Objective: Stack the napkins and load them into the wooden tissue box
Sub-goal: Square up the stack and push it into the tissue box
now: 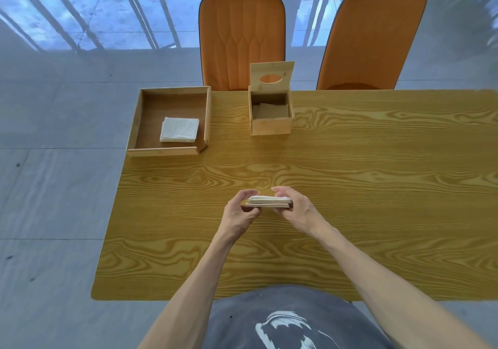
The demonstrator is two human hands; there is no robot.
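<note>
A small stack of white napkins rests on a thin wooden plate, held just above the table between both hands. My left hand grips its left end and my right hand grips its right end. The wooden tissue box stands at the table's far edge, its lid with an oval hole raised upright. The inside of the box shows a dark bottom. A second pile of white napkins lies in a wooden tray at the far left corner.
The wood-grain table stretches to the right. Two orange chairs stand behind its far edge. The tray overhangs the table's left edge slightly. Grey tiled floor lies to the left.
</note>
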